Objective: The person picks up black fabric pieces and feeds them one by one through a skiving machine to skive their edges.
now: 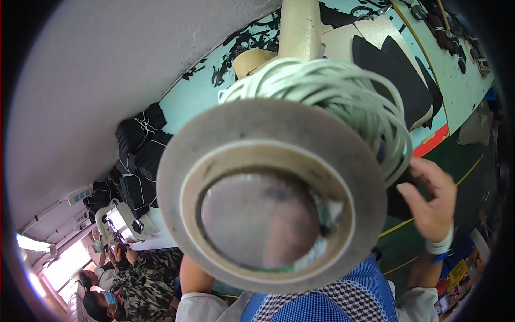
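Note:
A large grey disc-shaped roll (268, 121), with a tan inner ring and a blurred centre, fills the middle close up. Behind its upper edge, a coil of pale green cord (327, 86) hangs at a cream post (299, 29). My right hand (433, 201) is just right of the coil, thumb and fingers curved and apart, with no object visible between them. A black piece (398, 198) shows beside its thumb, partly hidden by the roll. My left forearm (194, 276) runs up behind the roll, which hides the left hand.
Black cut pieces (394, 75) and scraps (228, 64) lie on the pale green table (185, 104). Tied black bundles (140, 137) are stacked at left. A co-worker in a camouflage top (153, 279) sits by a sewing machine (122, 225). Scissors (382, 11) lie at the far edge.

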The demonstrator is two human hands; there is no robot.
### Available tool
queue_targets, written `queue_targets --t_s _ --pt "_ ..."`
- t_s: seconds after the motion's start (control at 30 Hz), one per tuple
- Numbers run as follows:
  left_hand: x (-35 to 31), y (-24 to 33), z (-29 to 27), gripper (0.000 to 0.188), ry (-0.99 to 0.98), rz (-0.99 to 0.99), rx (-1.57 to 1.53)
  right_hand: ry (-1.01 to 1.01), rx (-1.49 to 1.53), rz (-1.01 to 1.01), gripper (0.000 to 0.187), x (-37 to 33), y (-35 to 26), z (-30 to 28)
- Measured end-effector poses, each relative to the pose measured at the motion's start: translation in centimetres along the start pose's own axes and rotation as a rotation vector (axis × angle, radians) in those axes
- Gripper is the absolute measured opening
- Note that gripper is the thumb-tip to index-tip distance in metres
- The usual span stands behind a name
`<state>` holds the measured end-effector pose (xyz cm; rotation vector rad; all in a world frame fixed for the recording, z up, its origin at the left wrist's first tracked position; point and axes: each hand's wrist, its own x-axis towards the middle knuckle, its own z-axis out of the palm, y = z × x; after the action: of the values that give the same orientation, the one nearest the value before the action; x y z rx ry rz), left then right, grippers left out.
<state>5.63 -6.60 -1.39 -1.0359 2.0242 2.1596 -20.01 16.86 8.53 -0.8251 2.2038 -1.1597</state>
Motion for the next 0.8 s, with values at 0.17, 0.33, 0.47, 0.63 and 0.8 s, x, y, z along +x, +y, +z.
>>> queue_targets --t_s 0.17,0.33,0.47,0.63,0.8 --pt "1.4 -1.5 -1.2 0.015 -0.154 0.306 -0.017 -0.589 -0.123 -0.270 0.019 4.5 -1.5 -3.6" --pt "-2.5 -1.8 -0.1 0.019 0.087 0.306 0.256 -0.862 -0.125 -0.409 0.015 6.9 -2.0 -2.1" --pt "1.3 4.5 4.9 0.021 0.060 -0.117 0.735 -0.658 -0.294 -0.577 0.012 8.1 1.0 3.1" --pt "1.2 4.1 5.3 0.020 0.237 0.275 0.815 -0.159 -0.227 -0.179 0.013 0.9 1.9 5.0" --pt "-2.6 0.8 -0.1 0.019 0.044 -0.232 -0.075 0.312 -0.309 0.024 0.031 -0.1 -5.5 -3.1"
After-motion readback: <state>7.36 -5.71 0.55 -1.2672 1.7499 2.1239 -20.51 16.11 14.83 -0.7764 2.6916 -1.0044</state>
